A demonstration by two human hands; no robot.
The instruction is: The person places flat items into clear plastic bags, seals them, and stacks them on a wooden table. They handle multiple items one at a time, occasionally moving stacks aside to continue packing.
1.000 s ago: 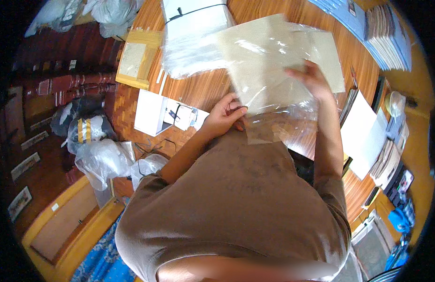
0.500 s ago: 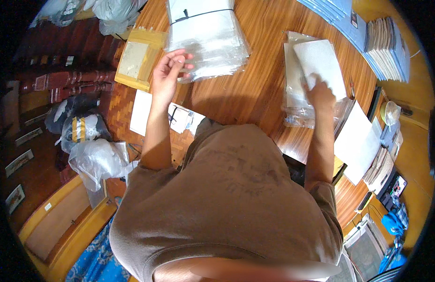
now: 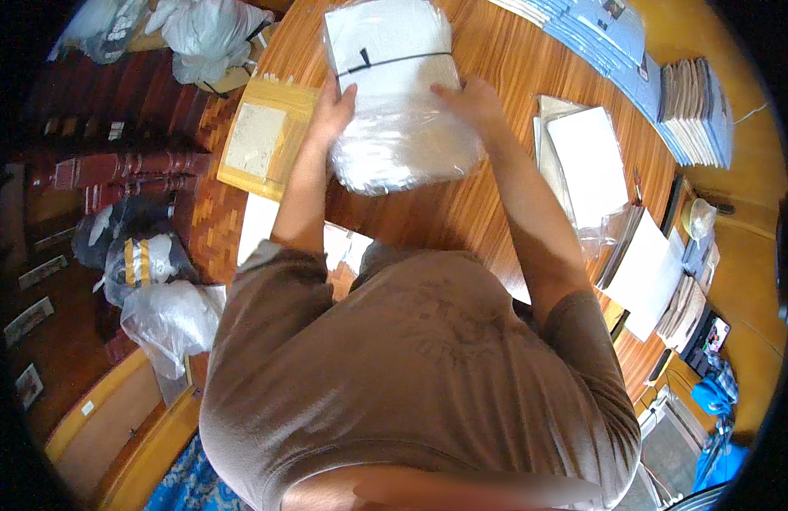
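Observation:
A thick bundle of clear plastic bags with white sheets in them sits between my hands over the wooden table, a thin black tie running across it. My left hand grips its left edge, thumb on top. On the opposite edge, my right hand holds it the same way, fingers out of sight beneath or beside it. The bundle's loose, shiny bag ends point toward me. Whether it is raised off the table I cannot tell. To the right lies a smaller pile of clear bags with a white sheet on top.
A yellow taped packet lies at the table's left edge. Light blue packs and a stack of folded brown-and-white items line the far right. White papers rest at the near right. Plastic bags stand at the left.
My right hand has left the smaller pile at the right and moved left to the bundle. Both hands have taken hold of the bundle, which now sits slightly nearer and appears turned.

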